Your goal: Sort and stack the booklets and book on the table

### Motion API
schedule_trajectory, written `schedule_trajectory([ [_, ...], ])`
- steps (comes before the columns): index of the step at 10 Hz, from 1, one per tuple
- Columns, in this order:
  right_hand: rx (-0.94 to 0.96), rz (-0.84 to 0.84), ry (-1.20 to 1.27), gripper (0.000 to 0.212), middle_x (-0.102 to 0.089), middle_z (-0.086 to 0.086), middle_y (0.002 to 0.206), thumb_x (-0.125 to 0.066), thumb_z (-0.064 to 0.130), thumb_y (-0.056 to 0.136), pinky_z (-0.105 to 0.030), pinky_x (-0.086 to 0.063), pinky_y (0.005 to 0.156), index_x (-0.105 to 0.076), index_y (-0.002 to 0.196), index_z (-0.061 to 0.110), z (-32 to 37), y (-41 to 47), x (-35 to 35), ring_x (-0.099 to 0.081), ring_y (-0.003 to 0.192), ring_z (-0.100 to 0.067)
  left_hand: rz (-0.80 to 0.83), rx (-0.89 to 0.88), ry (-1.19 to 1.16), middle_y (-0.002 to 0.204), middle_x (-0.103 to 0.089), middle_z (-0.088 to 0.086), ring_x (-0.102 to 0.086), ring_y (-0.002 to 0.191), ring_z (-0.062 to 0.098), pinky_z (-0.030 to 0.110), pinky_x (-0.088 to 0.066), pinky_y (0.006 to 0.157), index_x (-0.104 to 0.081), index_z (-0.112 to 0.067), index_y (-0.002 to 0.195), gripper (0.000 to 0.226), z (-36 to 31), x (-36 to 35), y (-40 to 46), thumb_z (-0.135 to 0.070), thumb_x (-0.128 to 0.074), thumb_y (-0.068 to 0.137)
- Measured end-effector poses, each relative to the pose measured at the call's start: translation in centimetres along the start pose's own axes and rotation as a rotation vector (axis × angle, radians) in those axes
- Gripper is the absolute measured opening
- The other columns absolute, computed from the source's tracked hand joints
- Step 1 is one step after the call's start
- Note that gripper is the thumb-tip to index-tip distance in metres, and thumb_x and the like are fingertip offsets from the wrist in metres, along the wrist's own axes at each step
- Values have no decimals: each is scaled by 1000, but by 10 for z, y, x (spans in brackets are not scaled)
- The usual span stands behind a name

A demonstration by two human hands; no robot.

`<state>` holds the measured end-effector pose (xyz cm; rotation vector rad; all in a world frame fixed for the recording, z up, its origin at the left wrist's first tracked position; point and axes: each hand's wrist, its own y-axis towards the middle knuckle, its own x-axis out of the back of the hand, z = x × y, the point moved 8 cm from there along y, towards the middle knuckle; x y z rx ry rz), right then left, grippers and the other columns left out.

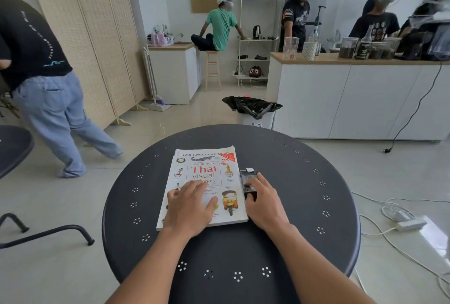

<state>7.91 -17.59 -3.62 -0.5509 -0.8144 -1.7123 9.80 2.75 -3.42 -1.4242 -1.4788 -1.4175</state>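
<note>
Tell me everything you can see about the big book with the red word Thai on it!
The Thai visual dictionary is a white paperback with red and grey title words and little pictures, including a crocodile and a yellow tuk-tuk. It lies flat, cover up, on another printed booklet whose top edge peeks out, on the dark round table. The left hand rests flat on its cover. The right hand lies beside its right edge.

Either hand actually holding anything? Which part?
No lifted grasp. Left hand lies flat on the book's cover. Right hand has fingers on the near end of a small dark device beside the book; grip unclear.
</note>
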Motion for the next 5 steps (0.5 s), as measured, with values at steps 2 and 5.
schedule_trajectory([
  [2,-24,33,-12,49,-28,4,168,-55,10,94,-39,-42,114,-50,142,19,-6,2,-5,-27,154,-23,14,-3,-7,154,-39,-10,-31,142,8,42,-22,111,-44,-28,146,64,0,0,0,-61,-34,92],
  [5,4,-279,335,21,-80,5,94,-65,12,93,-5,-49,70,-75,96,30,9,-37,65,-72,82,-13,-279,-375,-351,119,-59,-20,-54,114,5,39,-39,95,-62,-31,113,20,-42,41,-53,-36,-53,96],
])
